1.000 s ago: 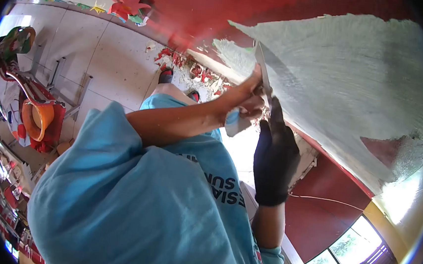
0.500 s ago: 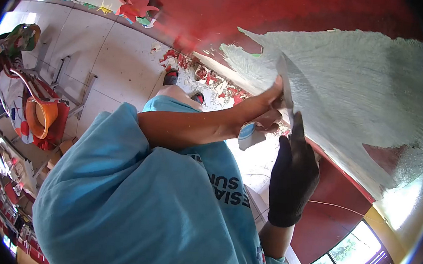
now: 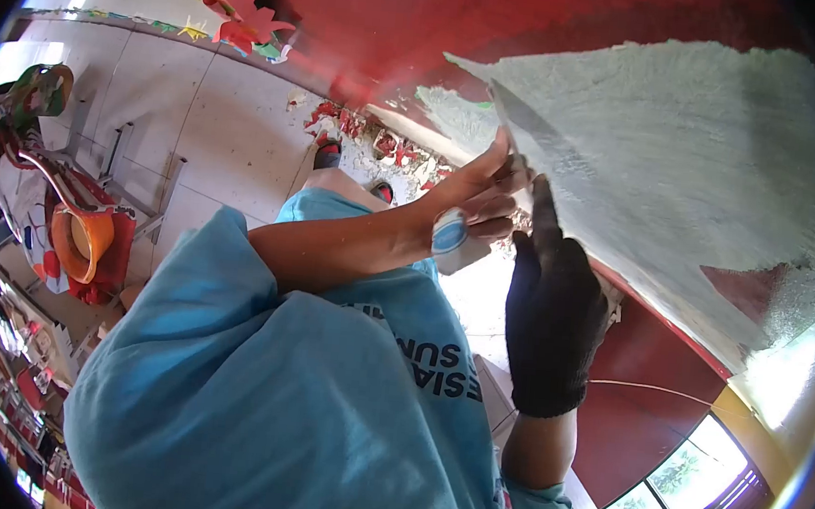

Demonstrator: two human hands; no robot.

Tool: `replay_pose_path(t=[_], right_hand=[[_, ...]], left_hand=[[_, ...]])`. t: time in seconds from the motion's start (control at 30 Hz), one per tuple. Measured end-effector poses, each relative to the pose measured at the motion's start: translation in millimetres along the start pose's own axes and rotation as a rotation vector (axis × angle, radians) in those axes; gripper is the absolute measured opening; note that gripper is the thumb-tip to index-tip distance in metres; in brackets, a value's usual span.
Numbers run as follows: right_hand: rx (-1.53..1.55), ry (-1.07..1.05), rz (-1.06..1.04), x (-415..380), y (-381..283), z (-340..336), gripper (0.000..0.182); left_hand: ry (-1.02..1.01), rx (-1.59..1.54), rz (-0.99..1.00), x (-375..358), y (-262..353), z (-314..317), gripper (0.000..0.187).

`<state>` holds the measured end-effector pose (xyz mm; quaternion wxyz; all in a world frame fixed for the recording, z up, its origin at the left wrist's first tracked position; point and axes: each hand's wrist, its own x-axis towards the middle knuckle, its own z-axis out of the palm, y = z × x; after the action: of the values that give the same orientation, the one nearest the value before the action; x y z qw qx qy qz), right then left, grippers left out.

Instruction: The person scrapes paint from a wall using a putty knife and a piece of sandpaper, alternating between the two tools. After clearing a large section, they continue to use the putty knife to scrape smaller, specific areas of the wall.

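My bare left hand [image 3: 489,189] is closed on a broad metal scraper [image 3: 508,117], thumb laid along its blade. That blade is seen nearly edge-on against the wall's grey-white coated patch [image 3: 663,169]. A rounded blue-and-white piece [image 3: 449,231] shows at the palm of this hand. My right hand [image 3: 556,314], in a dark knitted glove, is at the scraper's near end. Its index finger stretches along that end and the thumb stands apart; the remaining fingers are hidden behind the hand.
Red paint [image 3: 425,26] surrounds the patch on the wall. Paint flakes [image 3: 401,149] litter the tiled floor [image 3: 238,98] along the wall's foot, near my feet. Paper flowers [image 3: 244,20] hang at upper left. An orange bucket [image 3: 83,239] is at the left; a window [image 3: 687,477] is lower right.
Both hands and the scraper have shifted left and slightly up in the view, along the coated patch. The left-hand fingers show more plainly now.
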<state>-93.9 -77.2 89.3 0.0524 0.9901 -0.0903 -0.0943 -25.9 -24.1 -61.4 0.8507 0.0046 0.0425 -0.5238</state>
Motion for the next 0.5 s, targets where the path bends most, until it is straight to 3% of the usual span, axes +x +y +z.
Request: replay_pose_path(t=[0.07, 0.1, 0.13, 0.2, 0.23, 0.27, 0.33, 0.37, 0.47, 0.5], right_hand=[[0.095, 0.004, 0.023, -3.1, 4.0, 3.0, 0.048], [0.185, -0.060, 0.069, -4.4, 0.4, -10.0, 0.040], [0.182, -0.051, 0.063, -7.8, 0.6, -17.9, 0.040], [0.269, -0.022, 0.037, -16.4, 3.4, -26.7, 0.036], [0.208, 0.086, -0.046, -19.2, 7.7, -20.6, 0.040], [0.207, 0.077, -0.056, -15.7, 4.6, -17.8, 0.040], [0.230, 0.082, -0.017, -7.5, -5.1, -15.0, 0.039], [0.187, -0.001, -0.004, -5.7, -11.0, -23.2, 0.029], [0.199, 0.028, -0.010, -8.6, -4.3, -21.9, 0.030], [0.104, -0.012, 0.021, -11.1, -5.4, -32.6, 0.029]], left_hand=[[0.129, -0.130, -0.103, -2.0, -5.1, 13.2, 0.053], [-0.057, -0.195, -0.082, 4.3, -16.3, -7.5, 0.055], [-0.041, -0.125, -0.055, 4.9, -14.1, -2.7, 0.058], [0.139, -0.059, -0.111, -0.2, -10.0, 14.6, 0.059], [0.056, -0.055, -0.092, -2.8, -8.0, 23.3, 0.060], [0.054, -0.001, -0.118, -4.4, -6.6, 22.3, 0.060], [-0.154, -0.104, -0.002, 1.9, -7.6, -4.8, 0.061], [-0.161, -0.107, 0.002, 5.8, -10.5, -9.4, 0.061], [0.088, 0.020, -0.036, -0.5, -8.7, 11.3, 0.064], [0.201, -0.141, -0.141, 1.1, -14.8, 19.4, 0.040]])
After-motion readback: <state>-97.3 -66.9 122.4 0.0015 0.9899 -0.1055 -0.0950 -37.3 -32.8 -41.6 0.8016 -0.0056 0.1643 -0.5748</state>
